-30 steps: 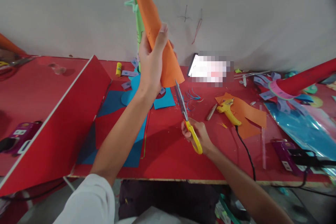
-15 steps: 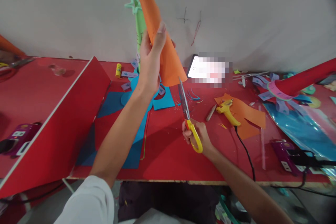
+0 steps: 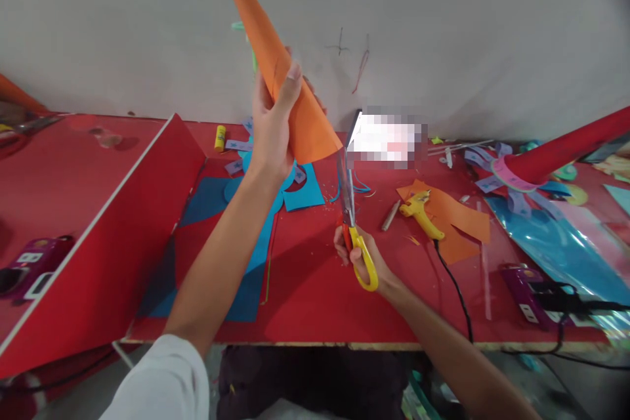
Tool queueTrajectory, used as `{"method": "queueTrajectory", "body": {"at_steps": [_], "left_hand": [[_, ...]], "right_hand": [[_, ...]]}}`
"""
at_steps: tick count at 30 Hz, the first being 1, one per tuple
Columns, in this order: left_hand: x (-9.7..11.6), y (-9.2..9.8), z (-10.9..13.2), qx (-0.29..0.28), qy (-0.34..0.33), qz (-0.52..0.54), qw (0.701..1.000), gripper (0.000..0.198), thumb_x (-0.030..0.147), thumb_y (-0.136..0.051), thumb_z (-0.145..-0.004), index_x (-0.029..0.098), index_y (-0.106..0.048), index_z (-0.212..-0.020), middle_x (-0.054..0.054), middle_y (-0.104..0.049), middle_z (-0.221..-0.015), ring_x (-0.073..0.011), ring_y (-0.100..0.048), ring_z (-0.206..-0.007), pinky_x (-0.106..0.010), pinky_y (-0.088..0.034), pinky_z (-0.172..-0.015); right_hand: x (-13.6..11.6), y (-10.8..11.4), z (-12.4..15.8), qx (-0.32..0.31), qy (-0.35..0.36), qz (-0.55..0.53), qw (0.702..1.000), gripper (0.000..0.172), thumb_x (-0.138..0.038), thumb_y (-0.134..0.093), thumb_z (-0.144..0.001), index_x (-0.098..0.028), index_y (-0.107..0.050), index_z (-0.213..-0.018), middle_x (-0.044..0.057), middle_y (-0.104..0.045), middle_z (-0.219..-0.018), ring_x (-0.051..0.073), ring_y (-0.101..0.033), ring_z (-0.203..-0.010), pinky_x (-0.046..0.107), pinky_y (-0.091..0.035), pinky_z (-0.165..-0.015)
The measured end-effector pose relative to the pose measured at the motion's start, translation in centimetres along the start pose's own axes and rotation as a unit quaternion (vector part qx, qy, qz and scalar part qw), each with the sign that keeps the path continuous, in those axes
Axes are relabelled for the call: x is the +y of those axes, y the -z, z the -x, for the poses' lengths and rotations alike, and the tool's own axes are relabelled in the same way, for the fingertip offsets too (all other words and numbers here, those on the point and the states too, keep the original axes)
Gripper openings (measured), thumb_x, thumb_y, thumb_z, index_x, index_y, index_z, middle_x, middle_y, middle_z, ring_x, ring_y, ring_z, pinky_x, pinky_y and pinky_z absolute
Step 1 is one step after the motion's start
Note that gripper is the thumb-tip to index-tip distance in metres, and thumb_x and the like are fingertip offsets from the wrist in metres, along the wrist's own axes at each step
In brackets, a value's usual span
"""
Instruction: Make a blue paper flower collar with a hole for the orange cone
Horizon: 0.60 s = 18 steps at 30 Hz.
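Note:
An orange paper cone [image 3: 268, 46] is tilted in the air, its narrow tip up and left and its wide end low and right. My left hand [image 3: 275, 118] is wrapped around its middle, thumb on the near side. Below and right of the cone, my right hand [image 3: 361, 252] grips yellow-and-red handled scissors [image 3: 365, 262]. Their blades point up, slightly parted, with the tips at the lower right corner of the cone's wide edge. Whether the tips touch the paper is hard to tell.
A yellow glue gun [image 3: 423, 213] lies on orange paper scraps [image 3: 467, 218] at right. Blue sheets [image 3: 207, 200] and a glue stick [image 3: 220, 138] are at left, beside an upright red board [image 3: 108, 243]. A lit phone [image 3: 384, 138] leans by the wall. A red cone [image 3: 566, 147] is far right.
The orange cone and my left hand have shifted left and slightly down. The scissors stand more upright, and their blades have opened a little.

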<state>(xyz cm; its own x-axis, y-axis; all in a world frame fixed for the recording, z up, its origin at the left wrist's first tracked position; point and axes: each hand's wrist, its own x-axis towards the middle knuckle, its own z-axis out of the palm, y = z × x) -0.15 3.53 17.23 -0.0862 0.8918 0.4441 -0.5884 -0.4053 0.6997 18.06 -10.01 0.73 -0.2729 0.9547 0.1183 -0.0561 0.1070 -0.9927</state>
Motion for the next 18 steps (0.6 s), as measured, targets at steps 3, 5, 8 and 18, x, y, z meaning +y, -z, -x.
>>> {"method": "queueTrajectory", "body": {"at_steps": [3, 5, 8, 18], "left_hand": [[0.5, 0.0, 0.1, 0.032, 0.014, -0.03, 0.999, 0.022, 0.046, -0.079, -0.1, 0.035, -0.068, -0.115, 0.0, -0.067, -0.093, -0.0198, -0.071, -0.085, -0.036, -0.062, -0.088], [0.7, -0.2, 0.2, 0.062, 0.035, -0.055, 0.996, 0.023, 0.049, -0.081, -0.097, 0.038, -0.068, -0.113, -0.001, -0.071, -0.095, -0.0246, -0.075, -0.098, -0.038, -0.062, -0.09], [0.8, -0.6, 0.4, 0.076, 0.048, -0.064, 0.994, 0.022, 0.048, -0.084, -0.094, 0.041, -0.071, -0.11, -0.001, -0.073, -0.097, -0.0267, -0.077, -0.108, -0.036, -0.062, -0.088], [0.3, -0.9, 0.8, 0.0, -0.016, -0.054, 0.998, 0.016, 0.035, -0.073, -0.106, 0.031, -0.059, -0.113, -0.001, -0.063, -0.09, -0.0216, -0.075, -0.104, -0.034, -0.063, -0.08]], "right_hand": [[0.2, 0.8, 0.3, -0.014, 0.0, 0.047, 0.999, 0.078, -0.1, -0.061, -0.081, -0.023, -0.061, -0.092, -0.007, -0.044, -0.064, 0.011, -0.035, -0.054, 0.027, -0.031, -0.051], [0.1, 1.2, 0.4, -0.017, -0.005, 0.071, 0.997, 0.078, -0.1, -0.062, -0.08, -0.022, -0.061, -0.091, -0.006, -0.046, -0.064, 0.011, -0.038, -0.055, 0.027, -0.031, -0.051], [0.0, 1.3, 0.5, -0.018, -0.01, 0.084, 0.996, 0.079, -0.101, -0.062, -0.079, -0.022, -0.061, -0.089, -0.005, -0.048, -0.063, 0.012, -0.041, -0.054, 0.027, -0.033, -0.051], [-0.3, 1.1, 0.4, 0.001, -0.016, 0.104, 0.994, 0.081, -0.103, -0.06, -0.077, -0.022, -0.061, -0.083, -0.005, -0.047, -0.06, 0.012, -0.043, -0.051, 0.027, -0.034, -0.049]]}}
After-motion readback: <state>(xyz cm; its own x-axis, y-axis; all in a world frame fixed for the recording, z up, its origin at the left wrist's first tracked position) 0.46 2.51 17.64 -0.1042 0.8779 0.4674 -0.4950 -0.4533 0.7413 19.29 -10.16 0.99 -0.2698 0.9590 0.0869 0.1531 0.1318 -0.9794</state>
